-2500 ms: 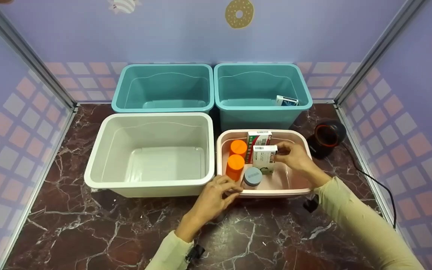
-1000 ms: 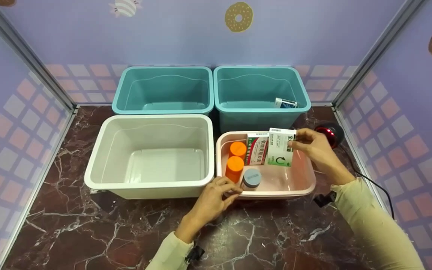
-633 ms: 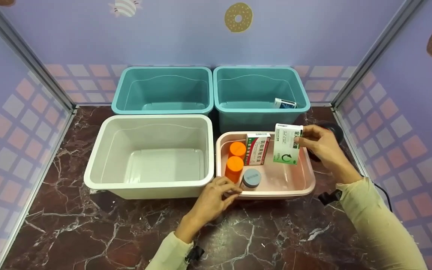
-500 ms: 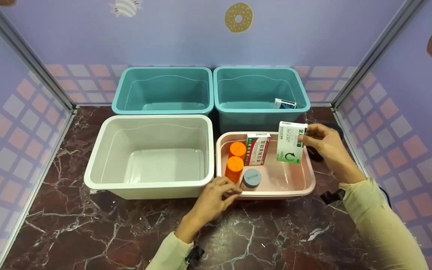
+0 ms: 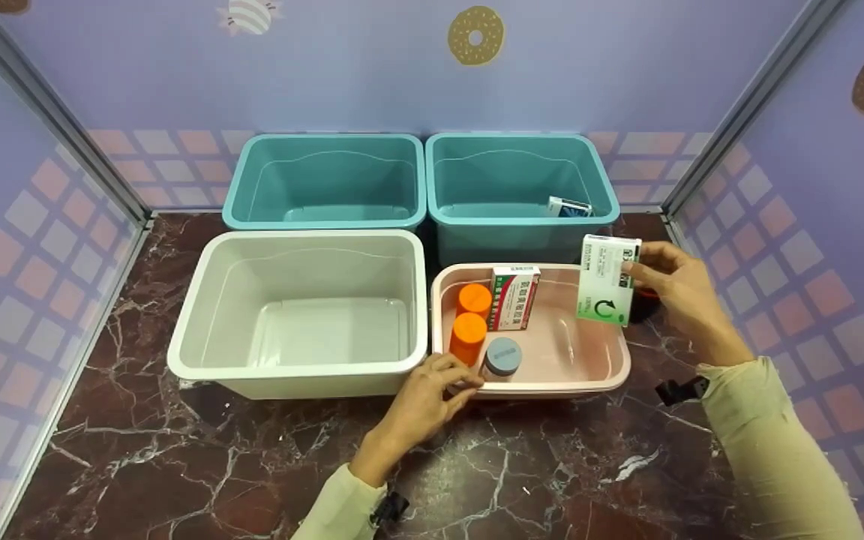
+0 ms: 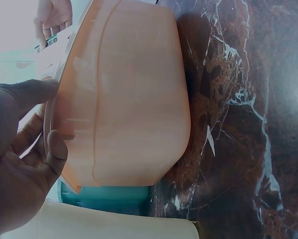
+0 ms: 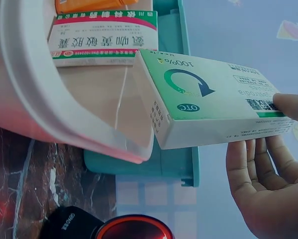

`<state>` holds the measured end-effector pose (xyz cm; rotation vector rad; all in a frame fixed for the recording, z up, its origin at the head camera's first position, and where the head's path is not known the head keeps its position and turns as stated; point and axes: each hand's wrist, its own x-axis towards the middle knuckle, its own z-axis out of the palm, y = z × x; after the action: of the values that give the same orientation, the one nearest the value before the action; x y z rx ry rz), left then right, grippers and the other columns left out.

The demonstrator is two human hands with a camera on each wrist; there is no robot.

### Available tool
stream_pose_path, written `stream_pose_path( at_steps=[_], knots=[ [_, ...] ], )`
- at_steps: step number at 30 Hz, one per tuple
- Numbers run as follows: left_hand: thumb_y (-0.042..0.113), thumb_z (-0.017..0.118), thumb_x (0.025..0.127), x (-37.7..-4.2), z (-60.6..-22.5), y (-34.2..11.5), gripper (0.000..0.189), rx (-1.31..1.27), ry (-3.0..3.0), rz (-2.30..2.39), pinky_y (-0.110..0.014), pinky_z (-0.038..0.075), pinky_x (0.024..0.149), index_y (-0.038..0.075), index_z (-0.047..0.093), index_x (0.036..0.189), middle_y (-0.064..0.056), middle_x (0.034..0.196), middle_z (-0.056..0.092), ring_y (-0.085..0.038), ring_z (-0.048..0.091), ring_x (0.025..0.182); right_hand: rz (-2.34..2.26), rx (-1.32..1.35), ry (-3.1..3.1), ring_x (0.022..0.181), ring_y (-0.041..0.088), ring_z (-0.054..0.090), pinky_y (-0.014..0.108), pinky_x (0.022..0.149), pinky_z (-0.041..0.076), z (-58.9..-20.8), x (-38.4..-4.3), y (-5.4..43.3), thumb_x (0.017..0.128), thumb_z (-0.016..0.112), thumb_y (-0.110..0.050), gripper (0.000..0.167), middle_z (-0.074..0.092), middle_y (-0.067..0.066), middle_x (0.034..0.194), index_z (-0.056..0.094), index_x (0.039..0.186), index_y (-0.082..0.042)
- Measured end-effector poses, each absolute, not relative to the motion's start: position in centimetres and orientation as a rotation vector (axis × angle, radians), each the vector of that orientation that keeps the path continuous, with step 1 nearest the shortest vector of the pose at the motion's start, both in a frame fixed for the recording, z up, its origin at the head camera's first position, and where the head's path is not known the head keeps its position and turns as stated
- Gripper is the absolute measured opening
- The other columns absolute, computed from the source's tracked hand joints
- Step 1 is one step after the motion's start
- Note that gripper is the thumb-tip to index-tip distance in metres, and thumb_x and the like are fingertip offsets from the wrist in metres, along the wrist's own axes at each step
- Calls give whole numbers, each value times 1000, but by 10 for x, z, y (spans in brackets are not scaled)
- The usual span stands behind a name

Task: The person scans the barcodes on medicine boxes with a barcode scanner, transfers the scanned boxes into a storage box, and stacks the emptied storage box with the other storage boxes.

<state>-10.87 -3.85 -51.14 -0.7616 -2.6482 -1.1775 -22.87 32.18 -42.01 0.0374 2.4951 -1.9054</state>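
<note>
In the head view my right hand [image 5: 676, 285] pinches a white and green medicine box [image 5: 606, 281] upright above the right end of the pink bin [image 5: 597, 371]. The right wrist view shows the thumb on the printed face of this medicine box [image 7: 208, 94] and the other fingers along its lower edge. My left hand [image 5: 428, 397] grips the front rim of the pink bin, near its left corner. Inside that bin stand two orange-capped bottles [image 5: 469, 328], a grey-capped bottle [image 5: 505, 355] and a red, white and green medicine box [image 5: 514, 300].
A white bin [image 5: 297, 371] stands left of the pink one. Behind are two teal bins; the right teal bin [image 5: 522, 232] contains a small white and blue box [image 5: 570, 208]. A black device [image 7: 71, 224] with a red-lit ring sits beyond the pink bin's right end.
My right hand has lifted the white and green medicine box from among the bin's contents and moved it rightward. The left hand has stayed at the rim.
</note>
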Motion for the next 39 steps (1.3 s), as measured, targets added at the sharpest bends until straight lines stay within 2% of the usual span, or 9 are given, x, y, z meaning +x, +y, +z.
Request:
stream_pose_path(
  at_steps=[6,17,23,30,39],
  knots=[
    [16,76,86,-109,-511,-38,13,-759,-2650,-1182,-34,52,90,19,77,99,2,98,68,-19,61,100,-1917,72,2519,78,5,62,17,71,55,-419,-230,334,90,75,-18,23,67,-10,90,64,108,-9],
    [16,77,86,-108,-512,-38,14,-750,-2660,-1209,-34,52,91,19,77,99,3,98,68,-18,60,99,-2159,186,2364,72,6,62,18,63,55,-422,-229,353,88,75,-9,21,68,-7,86,63,105,-9],
    [16,77,86,-107,-511,-38,15,-745,-2662,-1220,-35,51,92,19,77,100,2,98,67,-18,60,100,-2275,212,2272,72,8,63,19,63,55,-422,-228,360,88,75,-6,21,68,-5,87,63,104,-8],
    [16,77,86,-108,-511,-38,14,-752,-2660,-1196,-35,52,91,19,77,100,2,98,68,-19,61,100,-2218,221,2395,73,4,61,15,61,52,-424,-228,368,87,77,-9,17,67,-8,84,65,99,-11],
    [16,77,86,-108,-511,-37,15,-747,-2670,-1195,-35,52,93,19,77,100,2,98,67,-19,61,101,-2217,298,2362,73,5,61,16,61,52,-437,-232,373,87,76,-8,22,66,-8,85,62,104,-8]
  ],
)
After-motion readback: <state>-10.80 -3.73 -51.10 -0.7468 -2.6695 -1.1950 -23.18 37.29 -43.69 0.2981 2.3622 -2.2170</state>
